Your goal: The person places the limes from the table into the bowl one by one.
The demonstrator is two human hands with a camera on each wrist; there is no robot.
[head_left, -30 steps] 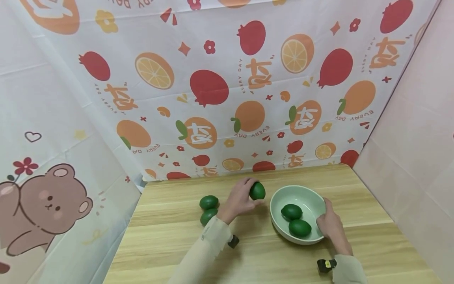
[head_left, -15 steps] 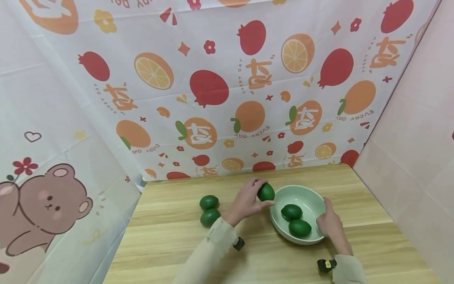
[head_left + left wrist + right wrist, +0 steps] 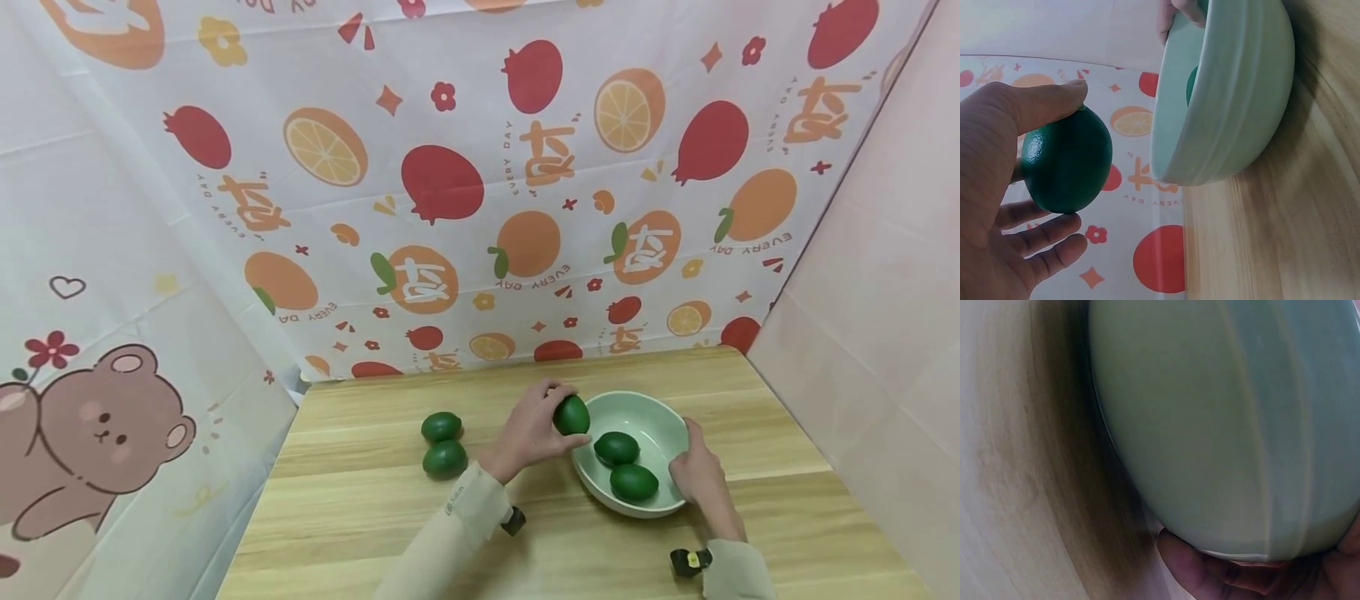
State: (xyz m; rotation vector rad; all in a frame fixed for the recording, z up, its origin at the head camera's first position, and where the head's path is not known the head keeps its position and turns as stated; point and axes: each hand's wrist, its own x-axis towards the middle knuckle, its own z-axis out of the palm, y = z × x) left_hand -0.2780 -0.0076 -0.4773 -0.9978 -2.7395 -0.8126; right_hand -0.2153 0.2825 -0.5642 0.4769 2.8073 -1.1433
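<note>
Between the thumb and fingers of my left hand (image 3: 530, 427) is a dark green lime (image 3: 1067, 159), held up at the left rim of a pale green bowl (image 3: 667, 421). In the left wrist view a gap shows between this lime and the bowl's wall. My right hand (image 3: 703, 479) grips the bowl's right side, thumb at the rim and fingers against the outside. Inside the bowl lie two more limes, one farther back (image 3: 617, 448) and one nearer (image 3: 634, 482). The right wrist view shows mostly the bowl's outer wall (image 3: 1210, 425) with fingers curled under it.
Two limes rest close together on the wooden table (image 3: 337, 500), left of my left hand: a far lime (image 3: 442, 427) and a near lime (image 3: 445, 459). A fruit-printed cloth (image 3: 465, 317) hangs behind the table's back edge, with pale cloths at both sides.
My left hand has carried its lime to the right, from beside the bowl to over its left rim. The right hand and the bowl have stayed put.
</note>
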